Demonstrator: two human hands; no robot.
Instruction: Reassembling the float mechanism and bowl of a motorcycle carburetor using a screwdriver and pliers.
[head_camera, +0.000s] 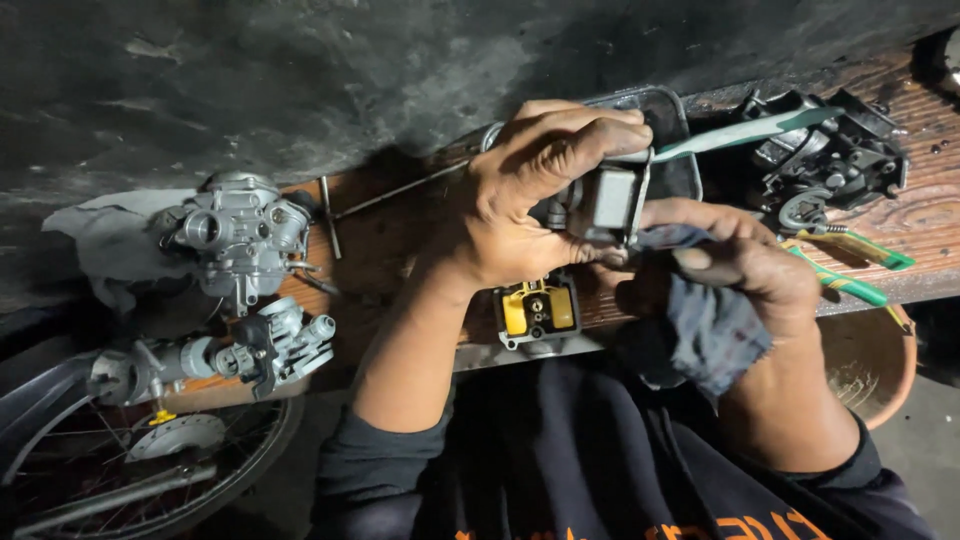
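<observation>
left hand (530, 190): I see it clamped around a small grey metal part (612, 200), fingers curled over the top, thumb underneath; held in the air above the bench (900, 255).
right hand (745, 260): closed on a dark rag (710, 325), thumb pressing the cloth against the lower right edge of the part.
part: boxy cast metal, probably a carburettor piece. I judge it stiff, fairly heavy for its size, likely oily and slick. Best gripped by the flat sides, as now; thin edges and any small fittings look easy to damage.
rag: soft, limp, hangs down from the right hand.
tray (680, 150): dark, shallow, on the bench behind the hands; contents hidden, can't tell.
yellow float body (537, 310): open casting on the bench edge below the hands, yellow piece inside.
bowl (865, 365): brownish, right of the bench, below its edge; looks empty.
carburettors: one (235, 235) on a cloth at left, another (260, 350) just below it, a dark one (830, 160) far right.
green tool (840, 285): on the bench, near the right hand.
wheel (150, 460): bottom left, spoked.
</observation>
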